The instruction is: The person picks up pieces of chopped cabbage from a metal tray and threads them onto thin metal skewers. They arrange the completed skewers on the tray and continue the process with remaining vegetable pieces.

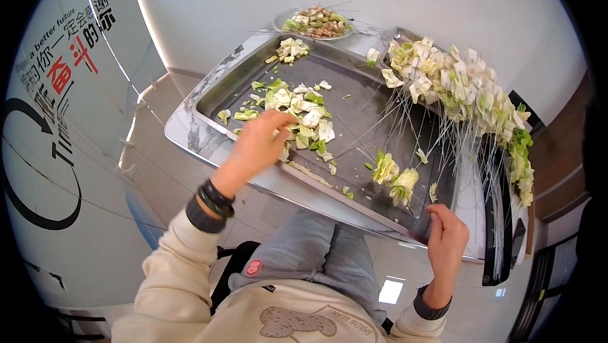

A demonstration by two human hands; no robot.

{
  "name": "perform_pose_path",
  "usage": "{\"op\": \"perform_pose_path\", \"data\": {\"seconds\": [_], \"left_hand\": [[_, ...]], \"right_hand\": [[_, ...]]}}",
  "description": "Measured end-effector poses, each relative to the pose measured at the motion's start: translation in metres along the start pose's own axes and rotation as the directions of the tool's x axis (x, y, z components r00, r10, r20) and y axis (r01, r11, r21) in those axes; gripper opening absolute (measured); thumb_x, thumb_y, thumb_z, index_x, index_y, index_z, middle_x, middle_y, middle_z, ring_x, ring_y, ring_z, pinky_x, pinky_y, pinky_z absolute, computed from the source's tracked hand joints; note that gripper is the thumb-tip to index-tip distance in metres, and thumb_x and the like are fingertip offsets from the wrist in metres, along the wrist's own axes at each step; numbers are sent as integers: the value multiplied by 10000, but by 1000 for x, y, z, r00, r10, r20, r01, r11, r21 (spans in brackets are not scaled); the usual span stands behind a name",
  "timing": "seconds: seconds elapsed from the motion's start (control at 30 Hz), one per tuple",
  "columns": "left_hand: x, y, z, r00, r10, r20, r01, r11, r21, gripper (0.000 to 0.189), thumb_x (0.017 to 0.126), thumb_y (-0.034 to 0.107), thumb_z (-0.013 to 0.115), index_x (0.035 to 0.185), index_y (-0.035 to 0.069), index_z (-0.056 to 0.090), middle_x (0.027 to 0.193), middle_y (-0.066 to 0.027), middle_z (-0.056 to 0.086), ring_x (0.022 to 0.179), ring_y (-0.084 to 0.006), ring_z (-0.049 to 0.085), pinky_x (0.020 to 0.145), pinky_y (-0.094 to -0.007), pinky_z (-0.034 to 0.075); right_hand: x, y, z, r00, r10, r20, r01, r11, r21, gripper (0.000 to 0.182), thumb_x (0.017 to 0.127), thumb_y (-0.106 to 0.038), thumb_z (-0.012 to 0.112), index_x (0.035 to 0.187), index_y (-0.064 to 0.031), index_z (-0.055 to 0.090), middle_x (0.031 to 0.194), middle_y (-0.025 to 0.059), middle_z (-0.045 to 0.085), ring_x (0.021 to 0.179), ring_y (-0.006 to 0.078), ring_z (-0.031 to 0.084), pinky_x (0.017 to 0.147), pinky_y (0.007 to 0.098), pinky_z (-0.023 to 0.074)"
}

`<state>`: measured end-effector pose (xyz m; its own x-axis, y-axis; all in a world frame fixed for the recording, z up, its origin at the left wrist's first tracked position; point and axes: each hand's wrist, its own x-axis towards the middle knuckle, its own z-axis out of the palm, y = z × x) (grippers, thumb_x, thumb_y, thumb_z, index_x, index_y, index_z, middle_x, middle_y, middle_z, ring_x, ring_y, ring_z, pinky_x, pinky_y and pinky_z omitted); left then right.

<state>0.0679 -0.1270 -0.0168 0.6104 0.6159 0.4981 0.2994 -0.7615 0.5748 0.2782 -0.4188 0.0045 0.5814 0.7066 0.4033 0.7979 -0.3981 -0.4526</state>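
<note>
My left hand point(259, 143) is over the near-left part of a shallow metal tray point(351, 119), its fingers at the edge of a loose pile of cut cabbage pieces point(301, 105). It is slightly blurred, and its fingertips do not show clearly enough to tell if they pinch a leaf. At the tray's near right corner, my right hand point(446, 229) pinches the end of a thin skewer point(420, 203). The skewer points up-left to bunched cabbage leaves point(403, 186) low over the tray. A second leafy bunch point(385, 168) is beside them.
Many loaded cabbage skewers point(456, 81) are heaped along the right side, their bare ends fanning over the tray and table. At the back stands a plate of skewered food point(318, 22). A small cabbage clump point(292, 51) lies in the tray's far corner. The marbled tabletop point(190, 129) borders the tray.
</note>
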Motion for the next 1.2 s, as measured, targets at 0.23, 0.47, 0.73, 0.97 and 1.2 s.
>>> {"op": "perform_pose_path", "data": {"seconds": [0.23, 0.47, 0.73, 0.97, 1.2], "left_hand": [[62, -43, -19, 971, 19, 236, -62, 982, 177, 264, 732, -39, 567, 969, 32, 656, 938, -149, 640, 869, -303, 608, 766, -360, 484], [81, -69, -4, 851, 87, 517, -158, 983, 96, 277, 723, -22, 594, 983, 54, 652, 909, -116, 647, 890, -269, 606, 794, -350, 477], [62, -35, -20, 898, -129, 420, 292, 890, -351, 149, 828, 34, 569, 967, 11, 619, 801, -93, 628, 680, -127, 591, 651, -272, 492], [7, 52, 21, 968, 114, 223, -57, 967, -247, 258, 816, 10, 589, 1073, 30, 584, 771, -79, 631, 670, -148, 600, 650, -275, 497], [26, 23, 13, 959, 18, 282, 37, 981, -192, 254, 832, 84, 604, 1082, 49, 583, 837, -109, 629, 763, -211, 627, 714, -310, 495]], "right_hand": [[20, 3, 5, 950, -195, -245, 144, 966, -213, 210, 782, 17, 551, 962, -38, 645, 869, 133, 616, 824, 312, 576, 722, 399, 456], [25, -63, 36, 959, -273, -80, 284, 911, 298, 227, 778, 16, 578, 994, -21, 639, 902, 133, 612, 850, 285, 590, 755, 349, 468], [58, -100, 92, 978, -173, 117, 59, 766, 640, 261, 816, -24, 588, 1077, -23, 588, 890, 121, 623, 722, 206, 619, 654, 296, 491], [57, -93, 117, 927, -48, 371, -339, 309, 888, 340, 879, -66, 568, 1201, 5, 486, 976, 89, 603, 757, 118, 605, 623, 260, 508], [51, -81, 104, 933, 56, 356, -357, 267, 895, 167, 865, 22, 497, 1017, 9, 563, 884, 66, 611, 727, 102, 601, 628, 231, 527]]}}
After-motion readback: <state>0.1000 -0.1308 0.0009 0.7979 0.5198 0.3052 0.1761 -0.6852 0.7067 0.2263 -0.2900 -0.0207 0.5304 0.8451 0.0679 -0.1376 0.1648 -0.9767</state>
